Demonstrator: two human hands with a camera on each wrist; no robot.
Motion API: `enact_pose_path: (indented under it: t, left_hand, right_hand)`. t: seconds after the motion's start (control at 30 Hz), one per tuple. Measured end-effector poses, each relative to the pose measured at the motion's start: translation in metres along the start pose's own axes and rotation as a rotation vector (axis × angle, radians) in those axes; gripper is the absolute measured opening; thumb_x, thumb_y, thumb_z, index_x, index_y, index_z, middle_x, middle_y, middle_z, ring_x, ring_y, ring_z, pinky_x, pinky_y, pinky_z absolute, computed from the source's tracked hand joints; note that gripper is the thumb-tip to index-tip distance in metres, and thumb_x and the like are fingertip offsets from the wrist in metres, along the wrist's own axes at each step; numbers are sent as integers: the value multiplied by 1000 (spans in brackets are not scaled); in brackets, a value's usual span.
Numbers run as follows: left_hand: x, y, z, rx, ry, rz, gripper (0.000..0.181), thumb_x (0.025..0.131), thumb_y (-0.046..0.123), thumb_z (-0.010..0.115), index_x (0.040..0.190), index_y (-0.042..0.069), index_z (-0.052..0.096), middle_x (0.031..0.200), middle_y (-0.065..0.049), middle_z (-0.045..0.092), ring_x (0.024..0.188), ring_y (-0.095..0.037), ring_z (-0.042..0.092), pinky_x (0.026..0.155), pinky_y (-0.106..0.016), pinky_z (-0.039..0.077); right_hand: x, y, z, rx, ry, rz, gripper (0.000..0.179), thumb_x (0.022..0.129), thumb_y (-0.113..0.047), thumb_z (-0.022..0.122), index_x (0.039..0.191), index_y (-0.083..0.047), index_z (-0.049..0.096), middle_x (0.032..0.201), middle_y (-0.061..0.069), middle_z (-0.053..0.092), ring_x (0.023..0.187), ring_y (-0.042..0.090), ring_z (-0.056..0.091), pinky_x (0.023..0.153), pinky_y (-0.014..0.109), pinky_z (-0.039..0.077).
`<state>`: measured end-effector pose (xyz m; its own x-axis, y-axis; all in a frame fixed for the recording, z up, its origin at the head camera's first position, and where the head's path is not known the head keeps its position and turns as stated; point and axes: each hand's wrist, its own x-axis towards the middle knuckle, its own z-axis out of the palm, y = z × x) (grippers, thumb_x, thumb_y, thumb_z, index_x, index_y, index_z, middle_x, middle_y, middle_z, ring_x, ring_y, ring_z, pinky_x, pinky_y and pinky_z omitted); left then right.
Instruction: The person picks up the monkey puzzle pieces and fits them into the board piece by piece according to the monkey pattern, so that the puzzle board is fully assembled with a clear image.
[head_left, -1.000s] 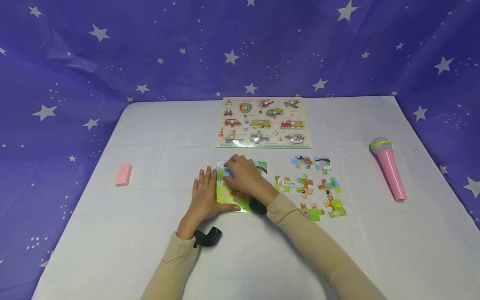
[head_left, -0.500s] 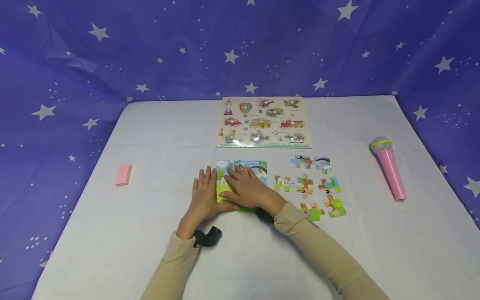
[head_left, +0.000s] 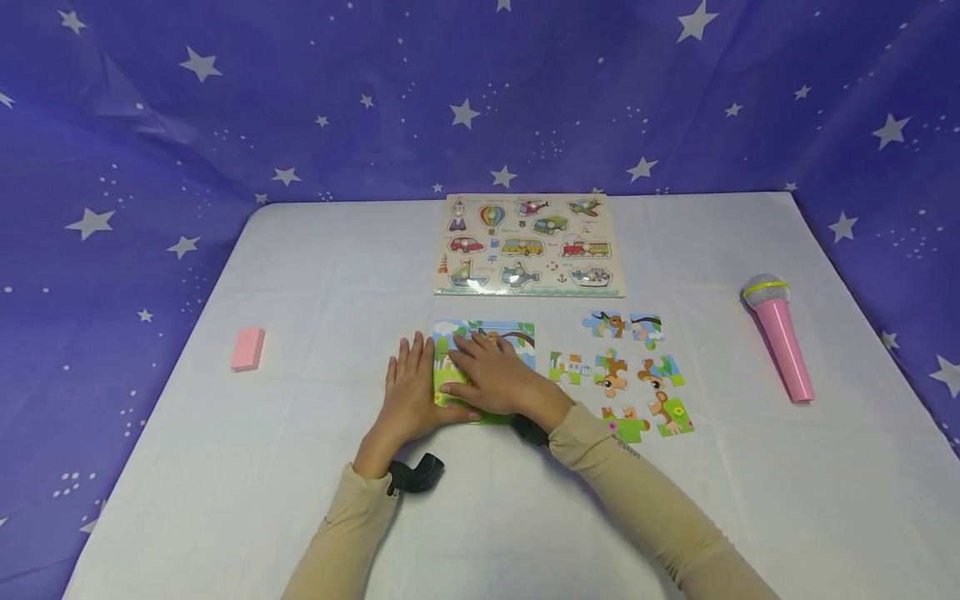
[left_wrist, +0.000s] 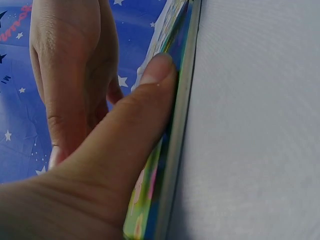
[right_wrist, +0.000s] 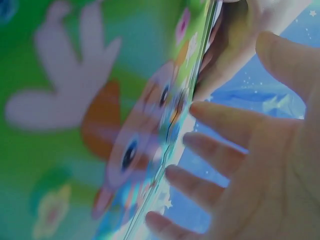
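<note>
A square picture puzzle board (head_left: 444,392) with a cartoon animal scene lies at the middle of the table. Along its left side rests my left hand (head_left: 408,400), fingers straight, its thumb (left_wrist: 135,115) lying against the near edge in the left wrist view. My right hand (head_left: 495,379) is laid over the board with its fingers spread, covering part of the picture. In the right wrist view its fingertips (right_wrist: 200,145) meet the picture surface, and neither hand grips anything. Right of the board lie several loose jigsaw pieces (head_left: 611,372).
Behind the board is a wooden vehicle peg puzzle (head_left: 528,246). A pink toy microphone (head_left: 782,346) lies far right, and a pink block (head_left: 247,348) sits at the left. White cloth covers the table (head_left: 337,283); starry purple cloth (head_left: 390,108) hangs around it.
My right hand has moved from the board's upper left toward its middle, and its curled fingers have spread flat. The left hand and the loose pieces stay put.
</note>
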<state>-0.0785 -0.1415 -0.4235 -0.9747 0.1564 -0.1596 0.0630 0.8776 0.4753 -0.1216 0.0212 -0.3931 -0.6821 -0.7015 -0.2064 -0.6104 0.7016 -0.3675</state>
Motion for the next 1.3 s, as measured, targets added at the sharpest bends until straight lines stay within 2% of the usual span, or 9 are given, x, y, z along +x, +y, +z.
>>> enact_pose_path:
  t: [0.2,0.4,0.53,0.63,0.77,1.1,1.3]
  left_hand:
    - [-1,1,-1,-4,-1,0,127,59,62,72,145,0,4,153,-18,-4,140,-35,-10,112,-54,-2]
    - [-1,1,-1,-15,-10,-10,128,58,62,73,145,0,3,153,-17,-4,140,-34,-11,112,-53,-3]
    - [0,0,0,-15,-5,-15,128,58,61,74,145,0,3,153,-17,-3,140,-34,-10,112,-52,-2]
    - [1,0,1,-12,-4,-19,128,57,61,75,145,0,4,153,-17,-3,141,-33,-10,113,-52,-3]
    - [1,0,1,-11,-7,-24,129,56,61,75,145,1,4,153,-16,-4,141,-33,-11,113,-52,-3]
    - [1,-1,3,-9,-8,-20,129,56,61,75,145,1,4,153,-16,-4,140,-33,-11,112,-52,-3]
    - [1,-1,3,-25,-1,-13,128,57,61,75,145,0,4,153,-17,-4,141,-33,-11,112,-52,-4]
  right_hand:
    - [-3,13,-8,78,72,-13,57,90,-49,45,135,-14,43,148,7,30,138,28,23,109,54,21]
    - [-10,40,-18,181,146,63,51,90,-44,49,130,-12,50,132,9,50,123,27,44,101,52,32]
    - [-20,63,-24,245,197,132,47,90,-42,51,124,-9,55,125,9,55,117,29,48,98,51,32]
    - [-30,82,-31,305,230,169,43,90,-36,54,119,-5,58,119,13,59,112,30,53,97,50,36]
    - [-45,107,-39,368,252,228,39,89,-29,57,115,-2,60,113,15,62,104,30,57,92,46,44]
    - [-81,158,-52,387,288,410,40,88,-26,58,118,1,57,111,20,60,104,33,55,90,47,42]
    - [-91,176,-51,392,275,487,45,88,-30,58,120,0,55,117,22,58,109,36,52,93,49,41]
